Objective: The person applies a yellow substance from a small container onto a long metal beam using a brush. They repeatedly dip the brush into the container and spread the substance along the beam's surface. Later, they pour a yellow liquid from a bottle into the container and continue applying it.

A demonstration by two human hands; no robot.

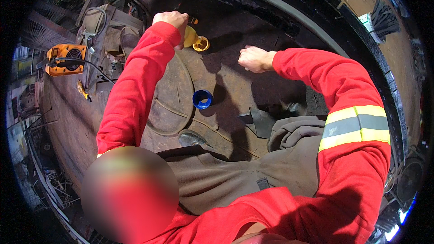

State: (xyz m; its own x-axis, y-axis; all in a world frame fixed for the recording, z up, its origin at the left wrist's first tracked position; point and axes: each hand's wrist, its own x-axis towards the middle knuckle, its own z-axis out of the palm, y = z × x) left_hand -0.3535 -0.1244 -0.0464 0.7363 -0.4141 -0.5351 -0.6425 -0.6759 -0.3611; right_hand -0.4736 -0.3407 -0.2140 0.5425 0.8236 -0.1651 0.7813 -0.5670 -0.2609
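Note:
My left hand (172, 19) is stretched far out with its fingers curled, right against a yellow rounded piece (190, 37). That piece ends in a round open yellow ring (201, 44). A small orange and black tip (193, 20) shows beside the fingers; what lies inside my grip is hidden. To the right, my right hand (256, 59) is closed like a fist above the dark, rusty surface, and nothing shows in it. Nearer to me, a short blue ring-shaped piece (202, 99) stands apart from both hands.
An orange machine with a fan grille (68, 60) stands at the left, trailing a black cable. A hose (191, 81) loops over the rusty surface. Grey-brown cloth (226, 176) lies near my body. A thick curved dark rim (316, 27) borders the far right, with black rods (384, 18) beyond.

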